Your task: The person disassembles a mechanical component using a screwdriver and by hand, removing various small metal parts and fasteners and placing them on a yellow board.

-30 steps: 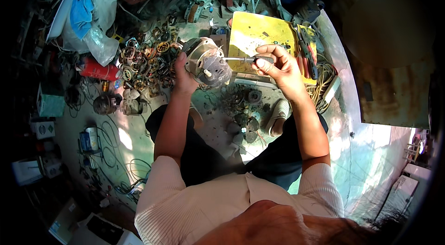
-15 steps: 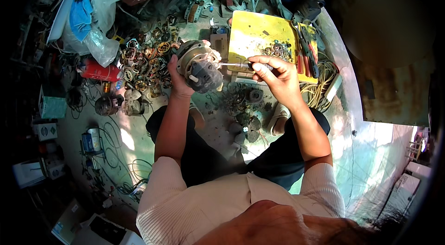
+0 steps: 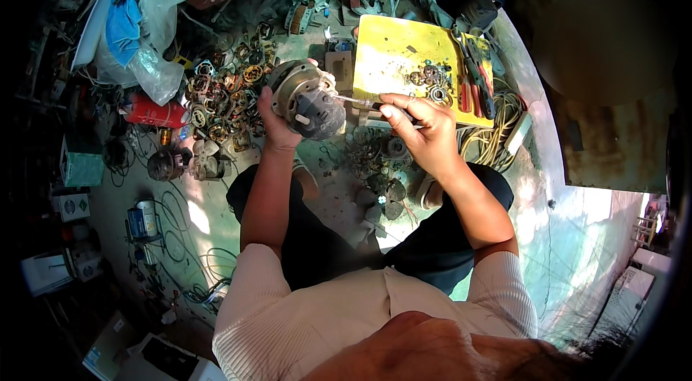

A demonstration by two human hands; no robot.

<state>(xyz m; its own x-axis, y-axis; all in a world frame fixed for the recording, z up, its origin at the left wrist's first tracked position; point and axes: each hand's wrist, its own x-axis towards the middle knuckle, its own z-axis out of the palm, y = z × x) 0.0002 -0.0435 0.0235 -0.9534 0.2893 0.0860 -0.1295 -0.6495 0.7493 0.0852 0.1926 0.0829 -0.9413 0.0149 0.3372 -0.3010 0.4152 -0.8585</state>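
My left hand (image 3: 276, 121) grips an electric motor (image 3: 301, 96) from its left side, holding it up off the floor. The motor has a round metal body and a dark grey housing (image 3: 321, 113) with a small white peg on it. In my right hand (image 3: 425, 130) is a screwdriver (image 3: 369, 103), closed between thumb and fingers. Its thin metal shaft points left, and the tip meets the right side of the motor; the exact spot it touches is too small to make out.
A yellow board (image 3: 404, 42) bears small metal parts (image 3: 432, 80) and red-handled pliers (image 3: 476, 82). Left of the motor lies a heap of motor parts (image 3: 223, 96), beside a red cylinder (image 3: 155, 111). Coiled cable (image 3: 501, 136) lies right; a dark fan-like part (image 3: 389, 197) sits between my feet.
The motor has risen slightly and tilted in my left hand. My right hand has shifted a little down and left, and the screwdriver now slants more, its handle lower.
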